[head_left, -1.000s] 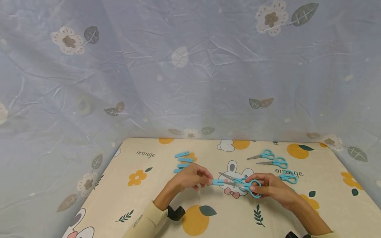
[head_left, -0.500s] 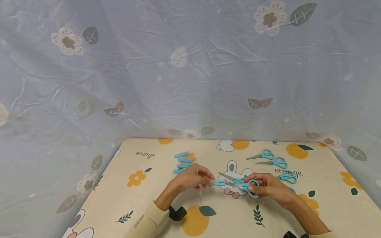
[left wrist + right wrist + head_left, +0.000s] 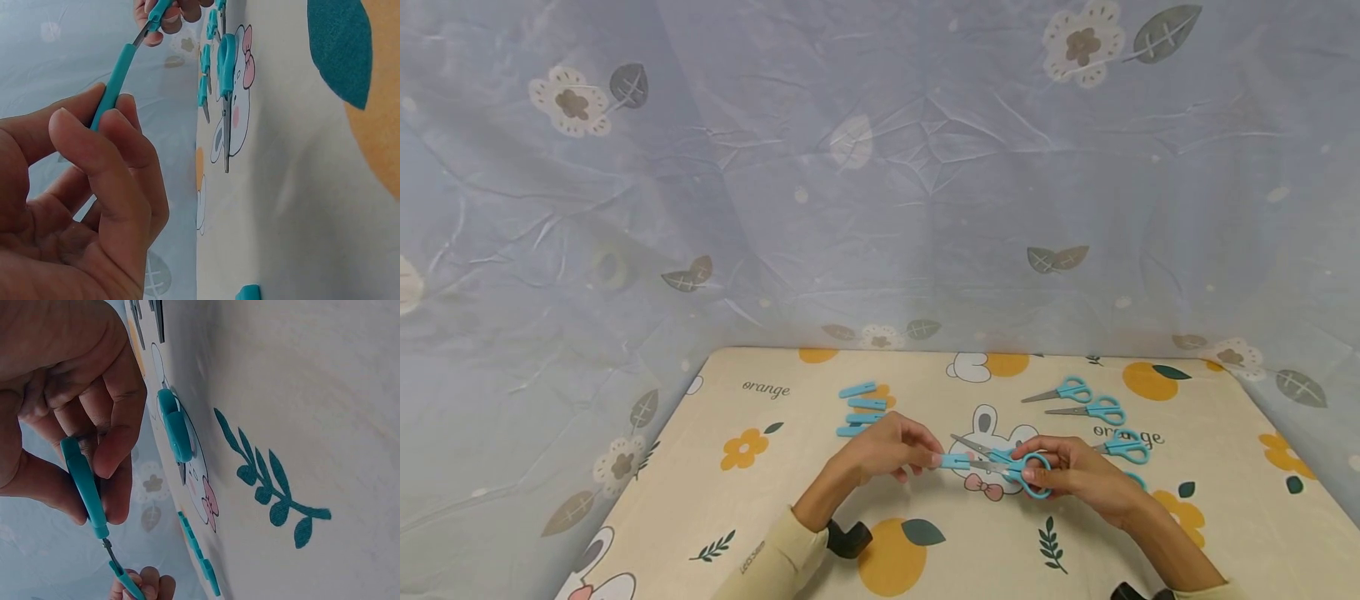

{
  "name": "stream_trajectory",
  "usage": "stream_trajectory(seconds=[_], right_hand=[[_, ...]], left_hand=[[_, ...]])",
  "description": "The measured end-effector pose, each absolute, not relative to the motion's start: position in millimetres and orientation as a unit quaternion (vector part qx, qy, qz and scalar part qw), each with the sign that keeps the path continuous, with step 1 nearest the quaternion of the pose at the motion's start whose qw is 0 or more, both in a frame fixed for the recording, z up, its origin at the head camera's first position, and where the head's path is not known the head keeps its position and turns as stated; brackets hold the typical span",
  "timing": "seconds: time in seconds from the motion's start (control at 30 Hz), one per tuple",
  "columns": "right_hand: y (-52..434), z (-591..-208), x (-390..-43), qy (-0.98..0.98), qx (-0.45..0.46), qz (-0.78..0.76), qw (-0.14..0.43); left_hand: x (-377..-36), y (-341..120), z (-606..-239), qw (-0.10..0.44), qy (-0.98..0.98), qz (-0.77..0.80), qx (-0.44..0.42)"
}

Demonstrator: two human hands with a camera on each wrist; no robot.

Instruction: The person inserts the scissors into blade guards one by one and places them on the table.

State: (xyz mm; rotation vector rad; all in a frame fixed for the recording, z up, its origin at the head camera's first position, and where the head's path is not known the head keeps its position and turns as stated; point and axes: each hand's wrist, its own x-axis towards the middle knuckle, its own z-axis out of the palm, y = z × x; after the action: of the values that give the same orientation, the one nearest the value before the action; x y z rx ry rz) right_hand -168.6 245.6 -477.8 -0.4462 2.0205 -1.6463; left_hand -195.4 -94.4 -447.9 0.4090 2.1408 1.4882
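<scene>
In the head view my left hand [image 3: 889, 450] pinches a light blue blade cover [image 3: 955, 461] between thumb and fingertips. My right hand [image 3: 1078, 477] grips a pair of scissors [image 3: 1015, 472] by its blue handle, blades pointing left. The blade tips sit inside the cover's mouth, and a short stretch of metal [image 3: 142, 37] shows between cover and handle in the left wrist view. Both are held above the table. Beneath them another pair of scissors [image 3: 227, 69] lies on the cloth, its handle partly hidden in the head view by the held pair.
Several blue blade covers [image 3: 867, 403] lie in a column beyond my left hand. To the right, more scissors lie on the cloth [image 3: 805, 500], including an upper pair [image 3: 1072, 390], a middle pair [image 3: 1105, 409] and one [image 3: 1127, 447] partly behind my right hand. A patterned curtain [image 3: 880, 208] hangs behind.
The cover has shifted slightly right and the held scissors slightly left, so less of the blades shows between them. The scissors and covers on the table lie as before.
</scene>
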Motion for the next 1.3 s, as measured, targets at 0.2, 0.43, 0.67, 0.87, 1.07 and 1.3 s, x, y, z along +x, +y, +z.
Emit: stream_trajectory(seconds=[0.2, 0.43, 0.67, 0.87, 1.07, 1.3], right_hand=[[243, -475, -168, 0.738, -0.168, -0.606, 0.244], [241, -476, -169, 0.74, -0.162, -0.605, 0.246], [242, -476, -167, 0.736, -0.162, -0.611, 0.244], [239, -476, -168, 0.739, -0.155, -0.609, 0.243], [235, -478, -169, 0.736, -0.153, -0.612, 0.245], [232, -478, -169, 0.737, -0.161, -0.611, 0.241]], left_hand=[[-195, -92, -447, 0.248, 0.786, 0.546, 0.148], [-194, -90, -447, 0.247, 0.789, 0.542, 0.153], [-193, -88, -447, 0.25, 0.786, 0.544, 0.155], [-194, -85, -446, 0.245, 0.789, 0.539, 0.163], [-194, -84, -447, 0.245, 0.789, 0.538, 0.168], [-193, -83, -447, 0.247, 0.783, 0.544, 0.171]])
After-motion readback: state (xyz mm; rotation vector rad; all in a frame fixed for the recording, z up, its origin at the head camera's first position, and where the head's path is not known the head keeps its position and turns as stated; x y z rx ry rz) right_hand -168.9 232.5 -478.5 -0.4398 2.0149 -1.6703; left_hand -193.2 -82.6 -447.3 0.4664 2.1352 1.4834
